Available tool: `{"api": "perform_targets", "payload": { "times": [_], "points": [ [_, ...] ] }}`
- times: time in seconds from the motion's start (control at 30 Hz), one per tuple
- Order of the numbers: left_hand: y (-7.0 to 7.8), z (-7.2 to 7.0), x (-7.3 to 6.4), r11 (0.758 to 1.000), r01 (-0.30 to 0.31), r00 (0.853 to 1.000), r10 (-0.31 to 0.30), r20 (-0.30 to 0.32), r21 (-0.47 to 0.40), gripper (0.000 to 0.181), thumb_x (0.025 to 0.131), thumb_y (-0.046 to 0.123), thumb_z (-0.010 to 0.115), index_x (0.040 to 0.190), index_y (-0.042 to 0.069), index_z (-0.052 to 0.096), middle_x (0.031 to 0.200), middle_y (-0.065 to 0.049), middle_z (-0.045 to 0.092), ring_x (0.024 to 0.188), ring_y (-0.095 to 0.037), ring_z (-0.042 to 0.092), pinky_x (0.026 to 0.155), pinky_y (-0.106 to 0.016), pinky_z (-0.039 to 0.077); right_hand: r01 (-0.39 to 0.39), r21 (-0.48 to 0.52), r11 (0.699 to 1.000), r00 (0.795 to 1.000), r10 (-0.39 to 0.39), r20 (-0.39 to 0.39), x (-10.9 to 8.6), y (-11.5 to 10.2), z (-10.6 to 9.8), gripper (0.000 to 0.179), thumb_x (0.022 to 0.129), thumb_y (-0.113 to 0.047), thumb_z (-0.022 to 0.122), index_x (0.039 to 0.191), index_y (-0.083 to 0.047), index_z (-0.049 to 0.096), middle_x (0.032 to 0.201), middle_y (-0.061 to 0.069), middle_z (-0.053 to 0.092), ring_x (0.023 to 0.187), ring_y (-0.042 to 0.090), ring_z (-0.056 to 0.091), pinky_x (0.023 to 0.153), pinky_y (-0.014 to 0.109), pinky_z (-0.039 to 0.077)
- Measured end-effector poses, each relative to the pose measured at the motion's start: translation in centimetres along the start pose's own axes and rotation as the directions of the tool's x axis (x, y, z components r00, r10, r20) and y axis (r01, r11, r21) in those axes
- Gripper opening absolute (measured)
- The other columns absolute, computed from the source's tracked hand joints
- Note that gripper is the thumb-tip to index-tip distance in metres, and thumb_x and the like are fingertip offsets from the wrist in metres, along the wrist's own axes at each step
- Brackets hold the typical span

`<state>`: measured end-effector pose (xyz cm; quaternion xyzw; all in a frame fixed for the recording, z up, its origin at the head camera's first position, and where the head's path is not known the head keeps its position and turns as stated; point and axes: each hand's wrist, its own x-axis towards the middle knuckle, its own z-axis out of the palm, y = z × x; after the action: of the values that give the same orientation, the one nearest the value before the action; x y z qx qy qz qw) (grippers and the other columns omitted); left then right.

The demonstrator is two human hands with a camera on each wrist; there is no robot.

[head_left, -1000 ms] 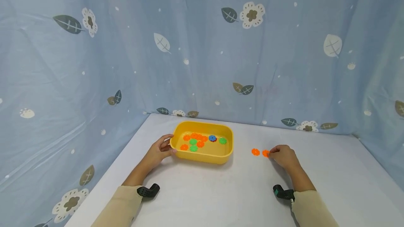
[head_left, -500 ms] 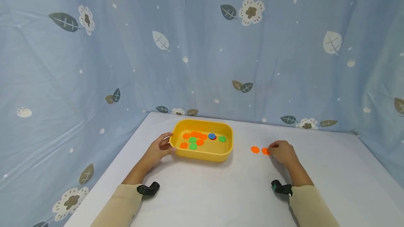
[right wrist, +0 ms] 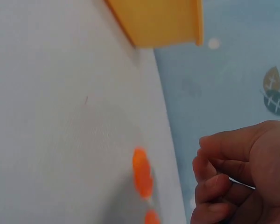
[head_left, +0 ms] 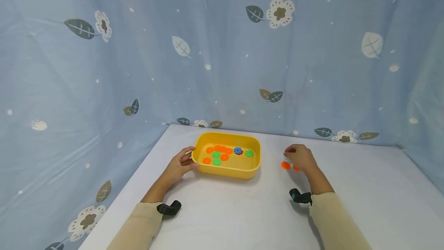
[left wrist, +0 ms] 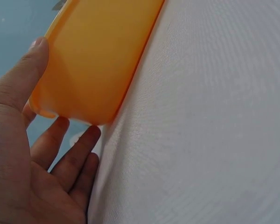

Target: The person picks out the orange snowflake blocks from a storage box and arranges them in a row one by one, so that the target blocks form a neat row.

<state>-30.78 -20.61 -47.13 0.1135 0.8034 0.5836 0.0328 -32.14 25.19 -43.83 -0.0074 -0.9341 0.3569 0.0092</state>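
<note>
My left hand (head_left: 181, 166) holds the left end of a yellow plastic basin (head_left: 225, 171); in the left wrist view the thumb lies along its rim and the fingertips touch the end wall. Inside lie several orange flower-shaped plastic discs (head_left: 224, 157), green ones (head_left: 216, 161), and a blue one (head_left: 238, 150) with red showing beneath. My right hand (head_left: 301, 157) hangs above the table right of the basin, fingers loosely curled, nothing visible between them. Below it two orange flower discs (head_left: 286, 165) lie side by side, the right one partly covered by the hand.
A white cloth (head_left: 236, 211) covers the table. Blue curtains (head_left: 222, 68) with leaf and flower prints stand behind and at the sides. A black wrist camera (head_left: 301, 196) sits on each forearm.
My right hand has left the right-hand orange disc, rising and shifting left and back above the pair. The left hand stays on the basin. The head view has shifted slightly.
</note>
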Motion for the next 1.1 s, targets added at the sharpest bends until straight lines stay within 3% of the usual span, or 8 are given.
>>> {"api": "perform_targets", "payload": {
  "times": [0.5,0.8,1.1],
  "points": [
    [0.6,0.6,0.6,1.0,-0.002,1.0,0.002,-0.005,-0.004,0.072,0.083,0.025,0.08,0.145,0.016,0.044,0.144,-0.011,0.048,0.119,-0.027,0.057,0.1,-0.047,0.044,0.112,0.066,0.992,0.994,-0.111,-0.015,2.5,-7.6,0.5,0.024,0.095,-0.019,0.06,0.111,-0.002,0.067,0.107,0.016,0.064,0.096,0.032,0.059,0.082,0.045,0.051],
    [0.4,0.3,0.4,1.0,0.011,1.0,-0.011,-0.01,-0.008,0.072,0.083,0.024,0.08,0.145,0.017,0.043,0.145,-0.011,0.047,0.119,-0.028,0.057,0.1,-0.048,0.043,0.131,0.186,0.974,0.99,-0.138,0.025,3.3,-11.7,3.4,0.023,0.095,-0.014,0.062,0.112,0.0,0.067,0.107,0.013,0.065,0.096,0.029,0.059,0.086,0.04,0.053],
    [-0.1,0.2,0.2,1.0,0.013,1.0,-0.013,-0.021,-0.004,0.076,0.08,0.029,0.082,0.145,0.016,0.044,0.144,-0.011,0.048,0.118,-0.027,0.058,0.1,-0.047,0.044,0.192,0.224,0.956,0.972,-0.217,0.094,3.8,-13.0,7.4,0.014,0.095,-0.016,0.064,0.102,-0.005,0.069,0.095,0.007,0.064,0.084,0.024,0.057,0.074,0.036,0.051]
  ]
}}
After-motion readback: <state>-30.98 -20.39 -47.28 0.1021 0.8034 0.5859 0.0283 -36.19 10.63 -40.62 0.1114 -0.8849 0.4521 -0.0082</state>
